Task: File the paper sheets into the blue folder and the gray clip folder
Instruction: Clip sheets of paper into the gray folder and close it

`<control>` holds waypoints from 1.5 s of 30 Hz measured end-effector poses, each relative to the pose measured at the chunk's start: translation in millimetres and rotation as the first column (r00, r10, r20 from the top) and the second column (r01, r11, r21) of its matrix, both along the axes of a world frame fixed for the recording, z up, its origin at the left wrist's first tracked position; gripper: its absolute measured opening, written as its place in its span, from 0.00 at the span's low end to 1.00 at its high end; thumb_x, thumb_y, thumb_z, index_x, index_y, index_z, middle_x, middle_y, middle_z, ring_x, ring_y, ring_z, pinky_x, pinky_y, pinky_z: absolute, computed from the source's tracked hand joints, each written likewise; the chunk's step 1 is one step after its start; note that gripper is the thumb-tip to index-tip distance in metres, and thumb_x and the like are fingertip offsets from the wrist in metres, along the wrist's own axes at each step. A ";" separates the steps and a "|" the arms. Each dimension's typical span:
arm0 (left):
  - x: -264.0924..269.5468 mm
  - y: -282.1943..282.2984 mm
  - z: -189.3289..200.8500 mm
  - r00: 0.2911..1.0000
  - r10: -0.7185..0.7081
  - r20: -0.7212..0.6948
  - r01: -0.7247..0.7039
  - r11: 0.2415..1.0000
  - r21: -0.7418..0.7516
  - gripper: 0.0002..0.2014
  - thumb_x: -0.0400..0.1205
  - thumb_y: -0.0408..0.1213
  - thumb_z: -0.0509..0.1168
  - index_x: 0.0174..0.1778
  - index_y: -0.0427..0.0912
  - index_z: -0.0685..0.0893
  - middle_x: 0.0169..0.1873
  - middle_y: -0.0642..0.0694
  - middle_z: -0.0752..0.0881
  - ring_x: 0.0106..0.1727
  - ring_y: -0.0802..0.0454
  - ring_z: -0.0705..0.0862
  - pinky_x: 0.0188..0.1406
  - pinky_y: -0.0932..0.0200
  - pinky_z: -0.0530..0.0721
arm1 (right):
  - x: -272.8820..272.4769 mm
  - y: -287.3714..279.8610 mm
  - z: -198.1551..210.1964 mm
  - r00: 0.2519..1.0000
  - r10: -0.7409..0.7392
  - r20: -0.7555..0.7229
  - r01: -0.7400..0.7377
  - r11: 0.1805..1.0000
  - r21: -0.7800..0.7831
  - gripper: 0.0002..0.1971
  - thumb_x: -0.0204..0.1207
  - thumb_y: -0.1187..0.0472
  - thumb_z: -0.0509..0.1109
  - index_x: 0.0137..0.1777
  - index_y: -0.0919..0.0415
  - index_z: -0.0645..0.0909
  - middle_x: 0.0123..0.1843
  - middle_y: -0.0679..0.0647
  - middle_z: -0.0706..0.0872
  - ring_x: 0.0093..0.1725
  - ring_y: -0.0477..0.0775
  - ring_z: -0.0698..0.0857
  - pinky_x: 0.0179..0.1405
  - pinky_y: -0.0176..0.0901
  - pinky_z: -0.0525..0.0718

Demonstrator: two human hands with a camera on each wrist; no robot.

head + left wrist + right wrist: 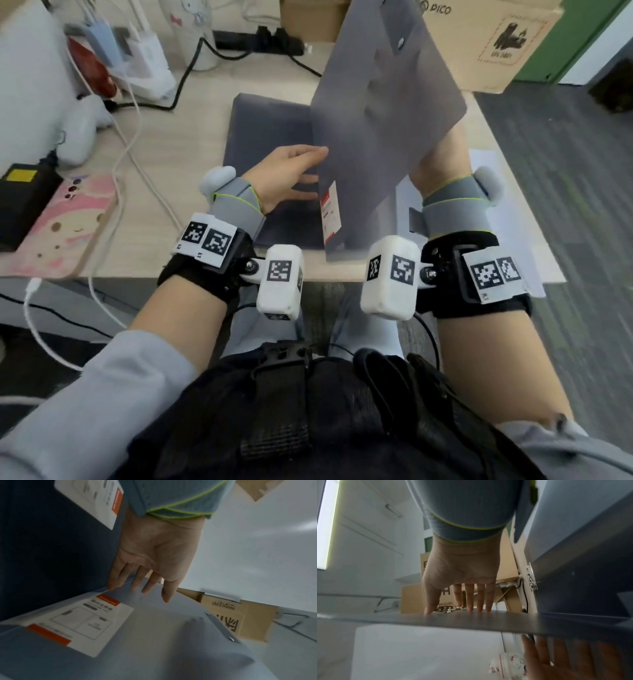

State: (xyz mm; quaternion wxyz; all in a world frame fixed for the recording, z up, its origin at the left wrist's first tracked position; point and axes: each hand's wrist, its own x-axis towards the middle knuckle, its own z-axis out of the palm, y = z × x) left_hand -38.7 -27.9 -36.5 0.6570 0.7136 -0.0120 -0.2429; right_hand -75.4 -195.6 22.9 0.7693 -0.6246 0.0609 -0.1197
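Observation:
The gray clip folder (pixel 383 120) stands half open on the desk, its translucent cover raised and tilted. My right hand (pixel 464 607) is behind that cover with straight fingers flat against it, and its metal clip (pixel 448 608) shows by my thumb. My left hand (pixel 305 171) reaches in from the left, and its straight fingertips (pixel 137 586) touch the cover's near edge. A dark blue folder (pixel 270 137) lies flat under my left hand. White paper sheets (pixel 486 164) lie on the desk to the right of my right forearm.
Cardboard boxes (pixel 486 41) stand at the back right. White and black cables (pixel 130 137), a charger and a white cup (pixel 191 31) crowd the back left. A pink mat (pixel 58 219) and a black box (pixel 20 202) lie at the left. The desk's front edge (pixel 308 274) is just before my wrists.

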 end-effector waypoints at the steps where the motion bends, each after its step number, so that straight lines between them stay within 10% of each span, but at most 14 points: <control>1: -1.4 5.7 4.5 1.000 -0.002 0.021 0.002 1.000 -0.024 0.15 0.85 0.46 0.60 0.64 0.45 0.78 0.63 0.48 0.81 0.68 0.44 0.80 0.59 0.48 0.86 | 3.9 6.4 2.3 0.996 0.082 0.032 -0.080 0.995 -0.055 0.11 0.85 0.70 0.55 0.62 0.57 0.71 0.45 0.41 0.77 0.36 0.25 0.81 0.41 0.21 0.77; 5: -5.1 25.5 23.6 0.995 -0.009 0.098 0.019 0.995 -0.097 0.21 0.86 0.54 0.52 0.66 0.45 0.79 0.63 0.46 0.84 0.60 0.45 0.86 0.54 0.49 0.87 | 14.7 35.3 7.7 0.970 0.235 0.059 -0.225 0.965 -0.135 0.21 0.70 0.53 0.74 0.62 0.56 0.78 0.61 0.53 0.84 0.60 0.46 0.82 0.50 0.33 0.80; 10: -11.4 71.7 40.9 0.981 0.041 0.190 -0.014 0.990 -0.143 0.34 0.83 0.63 0.38 0.73 0.48 0.75 0.66 0.48 0.84 0.60 0.48 0.86 0.58 0.47 0.85 | 28.4 78.6 -1.1 0.947 0.320 -0.005 -0.307 0.902 -0.303 0.34 0.71 0.51 0.71 0.76 0.63 0.70 0.76 0.55 0.75 0.75 0.50 0.74 0.78 0.47 0.71; 16: -15.9 124.5 40.8 0.967 0.141 0.212 -0.063 0.939 -0.338 0.34 0.84 0.60 0.41 0.67 0.41 0.81 0.64 0.42 0.85 0.69 0.45 0.81 0.73 0.45 0.74 | 46.2 121.5 -27.7 0.907 0.395 -0.144 -0.420 0.832 -0.362 0.43 0.65 0.50 0.79 0.79 0.61 0.67 0.77 0.50 0.74 0.74 0.44 0.72 0.76 0.37 0.70; 21: -23.8 149.6 22.9 0.908 0.364 0.209 -0.306 0.915 -0.263 0.09 0.85 0.35 0.58 0.47 0.41 0.85 0.34 0.52 0.92 0.39 0.59 0.89 0.48 0.65 0.86 | 57.5 147.7 -56.7 0.891 0.338 -0.302 -0.448 0.757 -0.475 0.50 0.57 0.40 0.76 0.79 0.58 0.66 0.81 0.53 0.68 0.81 0.48 0.66 0.82 0.50 0.64; 25: -22.5 173.3 -3.7 0.904 0.394 0.170 -0.372 0.917 -0.146 0.10 0.85 0.29 0.57 0.47 0.41 0.85 0.37 0.51 0.91 0.41 0.54 0.88 0.55 0.56 0.85 | 62.2 155.0 -75.5 0.890 0.255 -0.379 -0.435 0.725 -0.533 0.48 0.57 0.39 0.74 0.78 0.56 0.68 0.82 0.54 0.66 0.82 0.51 0.62 0.82 0.54 0.61; 30: -19.5 182.3 -23.0 0.919 0.386 0.078 -0.390 0.920 0.032 0.14 0.85 0.27 0.56 0.38 0.42 0.83 0.22 0.56 0.88 0.25 0.65 0.86 0.32 0.71 0.84 | 65.4 153.6 -88.9 0.876 0.207 -0.437 -0.463 0.619 -0.634 0.37 0.69 0.44 0.73 0.77 0.54 0.70 0.84 0.55 0.60 0.84 0.54 0.56 0.83 0.58 0.56; 33: -14.0 183.4 -29.5 0.927 0.373 0.040 -0.375 0.917 0.138 0.14 0.84 0.30 0.58 0.37 0.45 0.83 0.30 0.54 0.88 0.32 0.59 0.85 0.46 0.62 0.82 | 72.6 144.8 -93.9 0.898 0.166 -0.407 -0.423 0.578 -0.698 0.31 0.71 0.48 0.73 0.74 0.54 0.74 0.83 0.55 0.64 0.84 0.55 0.58 0.82 0.60 0.57; 42: 0.3 175.5 -29.5 0.864 0.502 0.025 -0.487 0.824 0.290 0.13 0.81 0.36 0.59 0.29 0.45 0.77 0.31 0.46 0.77 0.30 0.52 0.70 0.26 0.64 0.65 | 83.6 121.9 -87.2 0.845 0.003 -0.535 -0.491 0.399 -0.774 0.41 0.75 0.43 0.69 0.83 0.53 0.55 0.86 0.57 0.48 0.85 0.66 0.45 0.84 0.56 0.48; 45: 3.7 174.3 -34.4 0.862 0.505 0.035 -0.496 0.829 0.258 0.03 0.67 0.41 0.59 0.32 0.47 0.75 0.38 0.40 0.75 0.41 0.51 0.70 0.42 0.57 0.66 | 83.6 121.9 -91.4 0.821 -0.021 -0.570 -0.514 0.404 -0.756 0.43 0.74 0.41 0.68 0.84 0.48 0.51 0.87 0.52 0.43 0.85 0.63 0.41 0.82 0.61 0.43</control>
